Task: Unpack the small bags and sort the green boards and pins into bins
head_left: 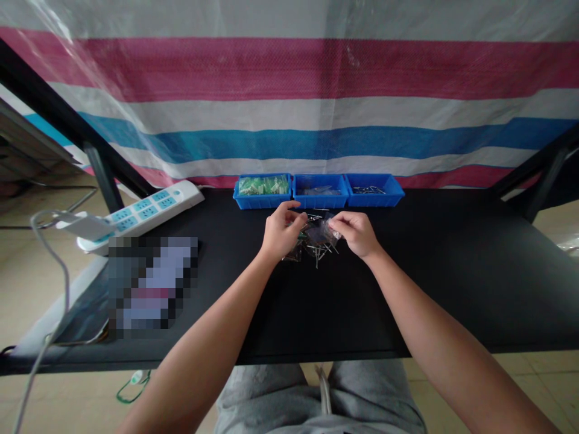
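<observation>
A small pile of screws (317, 252) and little clear plastic bags lies on the black table in front of me. My right hand (355, 233) pinches the edge of a clear plastic bag (322, 229) on the right side of this pile. On the pile's left side is my left hand (283, 232), thumb and forefinger bent and apart, close to the bags; its other fingers are partly hidden. Just behind stand three blue bins: the left bin (263, 204) has green-and-white packets, the middle bin (320, 201) clear bags, the right bin (375, 200) loose metal pieces.
A white power strip (140, 214) with a plugged-in charger and a grey cable (67, 283) sits at the table's left. Nearer lies a pixelated, phone-like object (158, 283). Behind the bins hangs a striped sheet (335, 141). Black frame bars (102, 175) slant up at both sides.
</observation>
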`<state>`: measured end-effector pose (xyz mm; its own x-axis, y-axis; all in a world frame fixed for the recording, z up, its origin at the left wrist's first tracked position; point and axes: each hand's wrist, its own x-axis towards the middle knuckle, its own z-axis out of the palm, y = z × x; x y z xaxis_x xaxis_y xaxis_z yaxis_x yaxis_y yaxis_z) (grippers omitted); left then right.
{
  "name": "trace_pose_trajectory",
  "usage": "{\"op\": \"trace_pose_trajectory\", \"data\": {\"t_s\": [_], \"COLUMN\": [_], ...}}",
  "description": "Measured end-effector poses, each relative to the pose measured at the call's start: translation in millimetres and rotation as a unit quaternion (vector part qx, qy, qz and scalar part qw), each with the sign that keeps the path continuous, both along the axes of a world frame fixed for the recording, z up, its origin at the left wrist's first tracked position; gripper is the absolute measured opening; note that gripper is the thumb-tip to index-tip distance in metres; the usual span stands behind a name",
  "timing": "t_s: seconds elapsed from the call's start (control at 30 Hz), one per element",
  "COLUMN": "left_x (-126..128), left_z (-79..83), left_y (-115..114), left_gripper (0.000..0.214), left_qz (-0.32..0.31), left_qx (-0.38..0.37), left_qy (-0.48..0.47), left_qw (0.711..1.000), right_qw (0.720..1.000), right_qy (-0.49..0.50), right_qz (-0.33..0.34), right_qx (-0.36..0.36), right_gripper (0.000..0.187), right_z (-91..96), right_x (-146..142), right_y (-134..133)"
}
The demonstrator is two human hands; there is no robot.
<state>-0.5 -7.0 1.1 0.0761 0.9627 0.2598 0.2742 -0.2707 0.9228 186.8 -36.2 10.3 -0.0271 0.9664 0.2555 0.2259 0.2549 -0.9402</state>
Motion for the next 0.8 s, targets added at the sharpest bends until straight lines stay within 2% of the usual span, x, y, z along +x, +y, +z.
{"op": "trace_pose_trajectory", "data": {"t_s": [0.07,0.17,0.3,0.4,0.57,0.8], "left_x": [-1,-1,0,-1,-3,-6], "left_z": [-1.3,-1.6,-0.3,0.6,1.4,4.8], "left_y": [2,2,0,-1,0,1], "left_gripper": [0.037,0.033,0.03,0.03,0.026,0.022], "left_qz": [0.021,0.026,0.026,0.027,0.029,0.045], "left_qx": [0.008,0.017,0.027,0.027,0.041,0.055], "left_qy": [0.012,0.039,0.062,0.073,0.099,0.159], "left_qw": [1.0,0.999,0.997,0.997,0.994,0.985], "right_qw": [0.999,0.991,0.982,0.984,0.993,0.996], "right_qy": [0.027,0.124,0.188,0.175,0.114,0.019], "right_qz": [-0.021,-0.05,-0.003,0.03,0.019,-0.083], "right_qx": [-0.008,0.007,0.001,-0.027,-0.039,0.002], "right_gripper": [0.023,0.021,0.057,0.065,0.042,0.021], "right_z": [-1.5,-6.1,-12.9,-15.5,-11.3,-13.4], "right_x": [1,5,14,19,18,18], "right_y": [5,13,20,20,16,19]}}
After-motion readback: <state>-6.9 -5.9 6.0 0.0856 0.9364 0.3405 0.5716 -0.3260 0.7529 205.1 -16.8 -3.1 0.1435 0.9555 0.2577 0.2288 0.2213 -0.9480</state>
